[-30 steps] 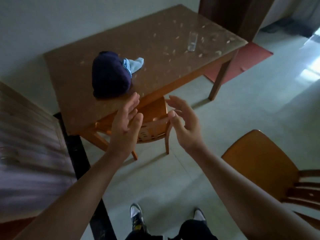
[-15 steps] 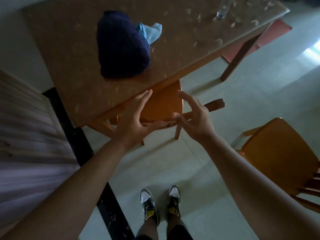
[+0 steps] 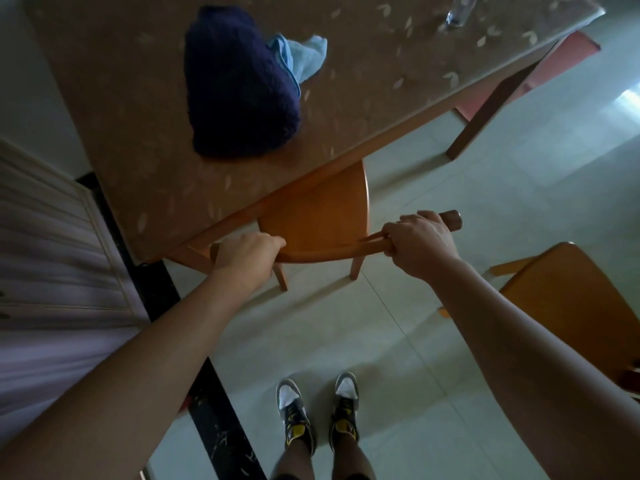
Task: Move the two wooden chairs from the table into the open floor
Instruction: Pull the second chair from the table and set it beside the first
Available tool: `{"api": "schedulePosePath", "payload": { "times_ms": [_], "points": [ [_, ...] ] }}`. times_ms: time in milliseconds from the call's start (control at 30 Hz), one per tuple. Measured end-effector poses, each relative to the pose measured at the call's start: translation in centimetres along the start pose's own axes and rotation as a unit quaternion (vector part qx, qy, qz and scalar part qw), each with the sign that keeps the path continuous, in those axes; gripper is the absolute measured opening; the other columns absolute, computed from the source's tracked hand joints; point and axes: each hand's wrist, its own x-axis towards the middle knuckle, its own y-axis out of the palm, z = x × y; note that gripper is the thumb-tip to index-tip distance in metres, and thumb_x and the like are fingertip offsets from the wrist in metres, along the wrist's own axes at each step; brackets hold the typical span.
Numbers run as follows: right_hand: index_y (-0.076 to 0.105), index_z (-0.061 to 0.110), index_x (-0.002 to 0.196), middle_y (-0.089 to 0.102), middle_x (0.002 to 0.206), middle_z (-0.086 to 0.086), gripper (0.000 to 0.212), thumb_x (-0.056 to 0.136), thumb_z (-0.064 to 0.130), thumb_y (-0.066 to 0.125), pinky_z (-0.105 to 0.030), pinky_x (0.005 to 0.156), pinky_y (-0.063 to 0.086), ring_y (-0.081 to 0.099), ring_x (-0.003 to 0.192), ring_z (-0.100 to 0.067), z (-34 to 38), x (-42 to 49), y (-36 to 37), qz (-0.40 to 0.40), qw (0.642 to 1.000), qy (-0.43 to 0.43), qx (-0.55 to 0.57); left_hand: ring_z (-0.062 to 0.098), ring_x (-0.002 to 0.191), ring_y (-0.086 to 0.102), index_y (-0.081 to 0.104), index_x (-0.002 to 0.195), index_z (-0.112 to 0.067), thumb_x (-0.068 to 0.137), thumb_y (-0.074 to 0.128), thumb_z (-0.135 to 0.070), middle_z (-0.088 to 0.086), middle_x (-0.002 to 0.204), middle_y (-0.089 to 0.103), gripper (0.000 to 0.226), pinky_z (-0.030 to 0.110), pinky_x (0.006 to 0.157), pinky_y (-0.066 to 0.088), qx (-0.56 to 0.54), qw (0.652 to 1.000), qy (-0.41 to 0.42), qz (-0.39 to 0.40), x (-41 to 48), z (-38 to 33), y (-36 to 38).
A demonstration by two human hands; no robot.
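A wooden chair stands tucked partly under the near edge of the brown table, its orange seat showing below the tabletop. My left hand is closed around the left end of its curved top rail. My right hand grips the right end of the same rail, whose dark tip pokes out past my fingers. A second wooden chair stands on the tiled floor at the right, behind my right forearm.
A dark blue knitted bundle with a light blue cloth lies on the table, and a glass stands at its far right. A panelled door and black threshold strip are at left. My feet stand on pale tiles.
Both hands went from open and reaching to closed around the tucked chair's top rail. The view moved closer to the table.
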Motion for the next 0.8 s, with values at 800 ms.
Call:
{"api": "schedulePosePath", "payload": {
  "times_ms": [800],
  "points": [
    [0.066,0.028,0.111,0.075,0.106,0.01,0.016,0.098,0.031,0.057,-0.038,0.095,0.045,0.07,0.103,-0.017,-0.2,-10.8,1.4,0.044,0.994,-0.064,-0.072,0.018,0.071,0.052,0.065,0.112,-0.026,0.098,0.06,-0.016,-0.01,0.068,0.042,0.018,0.033,0.058,0.035,-0.006,0.999,-0.042,0.017,-10.2,-6.4,3.3]
  ]
}}
